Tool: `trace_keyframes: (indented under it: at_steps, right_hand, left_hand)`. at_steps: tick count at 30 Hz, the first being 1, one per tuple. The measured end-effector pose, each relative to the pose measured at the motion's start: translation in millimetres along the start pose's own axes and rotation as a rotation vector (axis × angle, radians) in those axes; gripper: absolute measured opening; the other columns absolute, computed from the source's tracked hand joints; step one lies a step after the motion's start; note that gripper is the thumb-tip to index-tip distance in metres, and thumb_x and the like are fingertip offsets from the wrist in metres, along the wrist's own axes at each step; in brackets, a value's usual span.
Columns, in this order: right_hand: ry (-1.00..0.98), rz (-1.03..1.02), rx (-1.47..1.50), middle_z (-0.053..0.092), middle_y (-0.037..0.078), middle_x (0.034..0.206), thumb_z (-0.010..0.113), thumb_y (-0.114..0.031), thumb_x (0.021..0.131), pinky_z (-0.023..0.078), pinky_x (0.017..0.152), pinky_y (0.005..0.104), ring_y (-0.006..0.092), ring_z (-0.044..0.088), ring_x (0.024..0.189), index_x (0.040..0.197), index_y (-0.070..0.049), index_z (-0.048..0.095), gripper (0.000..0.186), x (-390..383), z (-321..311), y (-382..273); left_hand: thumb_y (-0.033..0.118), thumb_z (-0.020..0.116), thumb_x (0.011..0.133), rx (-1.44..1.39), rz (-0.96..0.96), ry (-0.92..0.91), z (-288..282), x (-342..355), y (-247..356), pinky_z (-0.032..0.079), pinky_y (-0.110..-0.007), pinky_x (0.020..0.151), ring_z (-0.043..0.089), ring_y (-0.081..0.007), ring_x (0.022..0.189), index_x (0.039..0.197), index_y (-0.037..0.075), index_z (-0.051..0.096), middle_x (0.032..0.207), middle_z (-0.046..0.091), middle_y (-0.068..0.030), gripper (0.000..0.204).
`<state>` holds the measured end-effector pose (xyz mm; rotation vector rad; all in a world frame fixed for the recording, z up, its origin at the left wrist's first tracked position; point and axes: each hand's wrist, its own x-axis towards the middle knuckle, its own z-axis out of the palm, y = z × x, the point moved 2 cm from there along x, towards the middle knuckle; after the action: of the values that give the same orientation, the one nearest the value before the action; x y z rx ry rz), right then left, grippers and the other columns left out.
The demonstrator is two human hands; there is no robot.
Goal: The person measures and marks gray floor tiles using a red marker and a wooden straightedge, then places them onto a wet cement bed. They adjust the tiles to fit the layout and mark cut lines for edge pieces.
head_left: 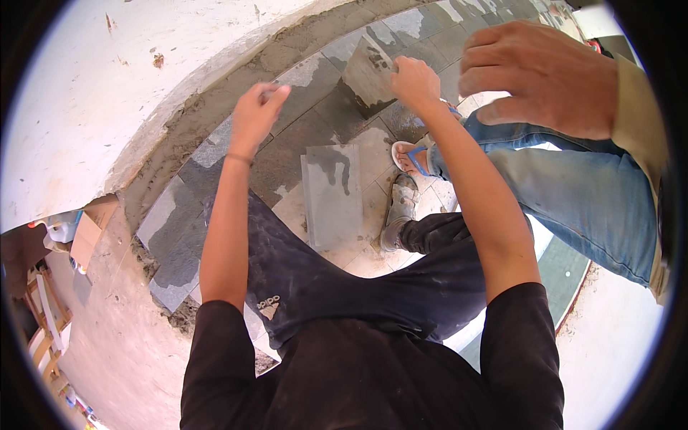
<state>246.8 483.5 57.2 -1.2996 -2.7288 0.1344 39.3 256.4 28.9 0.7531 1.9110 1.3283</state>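
Observation:
My right hand (pixel 418 86) is closed on the right edge of a grey tile (pixel 370 72), which stands tilted above the floor with dark wet marks on its face. Off to the left, my left hand (pixel 256 118) hovers over the laid grey tiles (pixel 287 154), thumb out and fingers loosely curled, with nothing visible in it. Between my legs lie light grey square tiles (pixel 333 197), seemingly two stacked, the top one marked by a damp, hand-like smear.
At the right a co-worker's hand (pixel 541 79) reaches in, over their jeans (pixel 566 179) and sandalled foot (pixel 411 158). A white wall (pixel 158 86) curves along the left, edged by rough mortar (pixel 172 143). A cardboard box (pixel 89 236) and wooden pieces (pixel 49 322) lie far left.

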Motion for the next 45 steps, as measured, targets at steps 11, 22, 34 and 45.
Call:
trace_keyframes:
  at_steps: [11, 22, 34, 45]
  right_hand:
    - [0.145, -0.025, 0.166, 0.069, 0.015, 0.104, 0.069, -0.032, 0.077, 0.049, 0.085, 0.0465, 0.0374, 0.063, 0.101, 0.104, -0.010, 0.068, 0.034, 8, 23, 41]
    - [0.124, -0.056, 0.027, 0.059, 0.023, 0.129, 0.062, -0.021, 0.082, 0.037, 0.107, 0.0457, 0.0397, 0.050, 0.126, 0.127, -0.004, 0.058, 0.049, -6, -30, 64]
    - [0.618, 0.126, 0.142, 0.064, 0.023, 0.119, 0.071, -0.020, 0.086, 0.045, 0.096, 0.0426, 0.0336, 0.060, 0.114, 0.124, 0.003, 0.058, 0.046, -83, -213, 91]
    - [0.167, 0.541, 0.383, 0.068, 0.020, 0.113, 0.066, -0.018, 0.088, 0.045, 0.098, 0.0398, 0.0348, 0.062, 0.109, 0.114, 0.002, 0.066, 0.033, -242, -188, 60]
  left_hand:
    - [0.030, 0.071, 0.088, 0.706, 0.068, 0.430, -63, -179, -62, 0.037, -0.036, 0.063, 0.045, -0.0217, 0.061, 0.106, 0.006, 0.067, 0.064, 0.045, -0.0059, 0.030]
    - [0.023, 0.071, 0.083, 0.691, 0.148, 0.424, -71, -173, -73, 0.040, -0.042, 0.086, 0.050, -0.0276, 0.087, 0.113, 0.007, 0.065, 0.094, 0.054, -0.0100, 0.035]
    - [0.042, 0.058, 0.090, 0.524, -0.294, 0.207, -99, -125, -105, 0.042, -0.042, 0.101, 0.056, -0.0345, 0.117, 0.128, 0.011, 0.062, 0.124, 0.060, -0.0161, 0.050]
    - [0.033, 0.053, 0.094, 0.737, -0.089, 0.234, -68, -155, -104, 0.036, -0.049, 0.107, 0.039, -0.0426, 0.133, 0.146, 0.012, 0.042, 0.147, 0.038, -0.0239, 0.057]
